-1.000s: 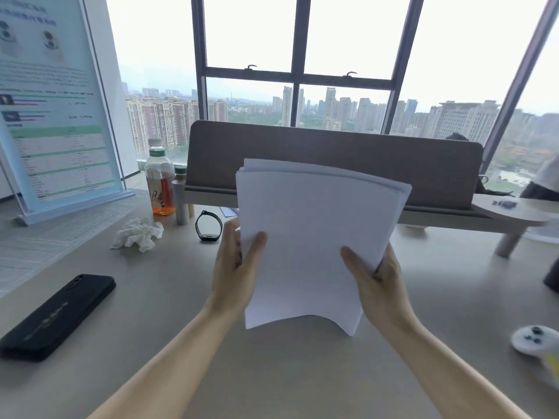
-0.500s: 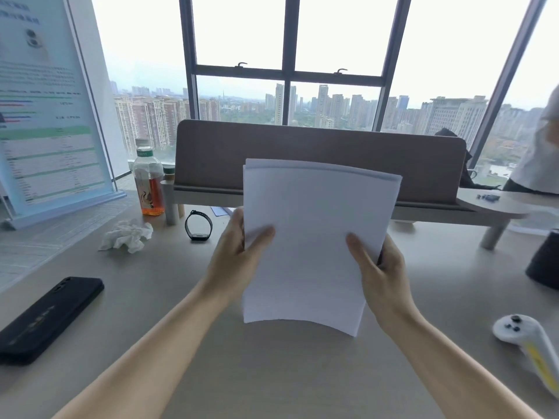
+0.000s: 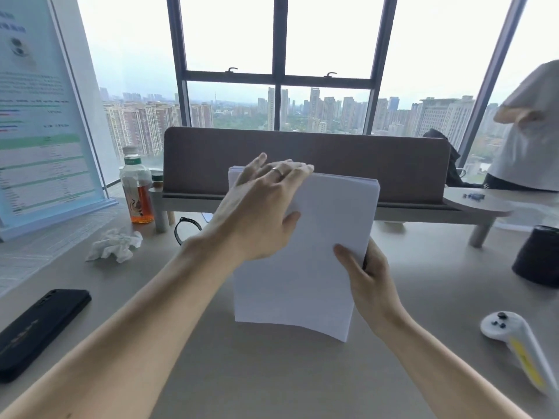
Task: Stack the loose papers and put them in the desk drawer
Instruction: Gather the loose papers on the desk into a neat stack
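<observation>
Head view: surface (image 3: 272,373) carries the papers (image 3: 320,252), a white stack stood upright on its bottom edge mid-desk, bottom curling slightly, top edges nearly flush. Right hand (image 3: 367,285) has fingers clamped on the right edge; left hand (image 3: 260,213) lies flat, fingers spread, over the top left corner. Best move: keep the grip loose, tap down till square. Drawer not visible.
</observation>
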Demonstrator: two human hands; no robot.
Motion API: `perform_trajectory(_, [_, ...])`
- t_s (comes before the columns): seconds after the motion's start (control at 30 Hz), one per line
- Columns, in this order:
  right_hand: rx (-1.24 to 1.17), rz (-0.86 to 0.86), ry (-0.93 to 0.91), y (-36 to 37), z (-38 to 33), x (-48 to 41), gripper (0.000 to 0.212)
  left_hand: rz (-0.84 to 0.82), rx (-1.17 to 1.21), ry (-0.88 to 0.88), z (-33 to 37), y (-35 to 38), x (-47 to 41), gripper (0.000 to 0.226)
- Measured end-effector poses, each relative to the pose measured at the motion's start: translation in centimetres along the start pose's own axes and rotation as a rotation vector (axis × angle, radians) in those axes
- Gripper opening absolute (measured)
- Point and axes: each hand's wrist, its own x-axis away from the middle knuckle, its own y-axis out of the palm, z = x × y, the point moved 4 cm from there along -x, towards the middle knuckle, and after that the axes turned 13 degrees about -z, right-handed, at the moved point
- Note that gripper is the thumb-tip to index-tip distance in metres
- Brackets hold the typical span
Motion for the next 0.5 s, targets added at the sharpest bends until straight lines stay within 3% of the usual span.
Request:
perform_trajectory(0.07, [-0.008, -0.011, 0.017, 0.0, 0.3, 0.1, 0.027, 0.207, 0.031, -0.083, -1.1, -0.2, 1.2, 0.062])
perform_trajectory(0.13, [-0.012, -0.014, 0.019, -0.1, 0.3, 0.1, 0.030, 0.390, 0.329, -0.259, -3.1, 0.6, 3.0, 0.071])
perform_trajectory(0.17, [-0.014, -0.011, 0.017, -0.1, 0.3, 0.2, 0.032, 0.367, 0.624, -0.353, -4.1, 1.8, 3.9, 0.074])
perform_trajectory(0.23, [-0.013, -0.008, 0.018, 0.0, 0.4, 0.2, 0.034, 0.164, 1.303, -0.497, -4.5, 5.6, 5.1, 0.058])
perform_trajectory(0.27, [-0.014, -0.002, 0.019, 0.1, 0.5, 0.3, 0.034, 0.083, 1.466, -0.543, -4.3, 7.7, 5.7, 0.045])
perform_trajectory(0.33, [-0.016, 0.019, 0.018, 0.2, 0.7, 0.4, 0.034, 0.054, 1.437, -0.600, -4.2, 9.8, 7.0, 0.033])
perform_trajectory(0.5, [-0.012, 0.030, 0.049, 0.9, 0.8, 0.8, 0.042, 0.062, 1.426, -0.548, -3.8, 11.4, 8.6, 0.041])
